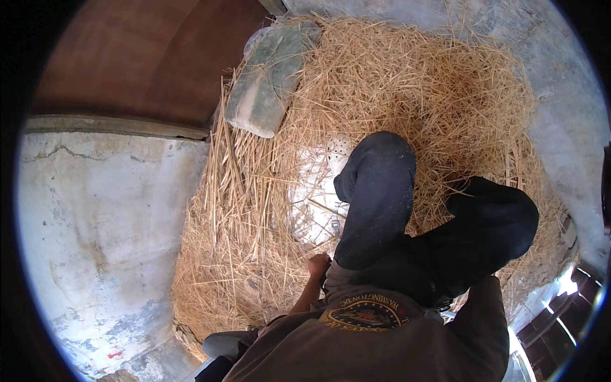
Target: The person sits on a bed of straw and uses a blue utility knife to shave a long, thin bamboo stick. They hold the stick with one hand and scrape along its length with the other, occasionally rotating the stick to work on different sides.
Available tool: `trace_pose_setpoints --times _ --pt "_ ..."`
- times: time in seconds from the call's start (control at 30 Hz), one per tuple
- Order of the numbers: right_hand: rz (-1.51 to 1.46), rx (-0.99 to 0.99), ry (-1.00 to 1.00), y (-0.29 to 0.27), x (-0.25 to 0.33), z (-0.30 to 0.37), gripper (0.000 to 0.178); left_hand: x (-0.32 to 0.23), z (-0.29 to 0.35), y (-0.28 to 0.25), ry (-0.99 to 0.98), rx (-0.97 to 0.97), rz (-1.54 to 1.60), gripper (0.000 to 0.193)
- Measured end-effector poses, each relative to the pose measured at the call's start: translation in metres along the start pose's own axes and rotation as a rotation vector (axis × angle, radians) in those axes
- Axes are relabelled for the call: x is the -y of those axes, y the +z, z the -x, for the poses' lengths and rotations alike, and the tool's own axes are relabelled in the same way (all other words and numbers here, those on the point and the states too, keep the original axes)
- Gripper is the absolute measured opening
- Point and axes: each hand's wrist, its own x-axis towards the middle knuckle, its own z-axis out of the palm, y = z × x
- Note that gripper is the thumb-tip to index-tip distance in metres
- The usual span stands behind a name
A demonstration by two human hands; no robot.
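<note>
Straw is spreading in a thick pale-gold layer between the walls, lying ahead of the person, around both legs and beside the left hand. That hand is sitting low by the left hip, just beside the thigh of the black trousers; its fingers are looking curled in, but a small dark patch is bordering them and cannot tell whether they are pinching anything. Right sleeve is running down along the body's right side; the right hand is being hidden there, so cannot tell its fingers either. Both knees are bending, the left one pointing forward, the right one angling out to the right. White patch is showing left of the left leg, with loose bits of straw crossing it; a small dark item is lying on it near the thigh. White perforated thing is poking out beside the left knee. Coarser stalks are lying lengthwise at left. Greenish slab is lying slanted on the straw at upper left, its near end paler, close to the brown board. Stained wall is bordering the left side.
</note>
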Motion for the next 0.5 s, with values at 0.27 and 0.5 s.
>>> trace_pose_setpoints --times 0.27,0.5 --pt "0.003 0.018 -0.022 -0.003 0.011 0.013 0.035 -0.012 -0.02 0.032 -0.151 -0.055 0.722 0.038" --pt "0.004 0.05 0.015 0.0 -0.005 0.04 0.034 -0.016 -0.032 0.079 -0.211 0.034 0.898 0.031"
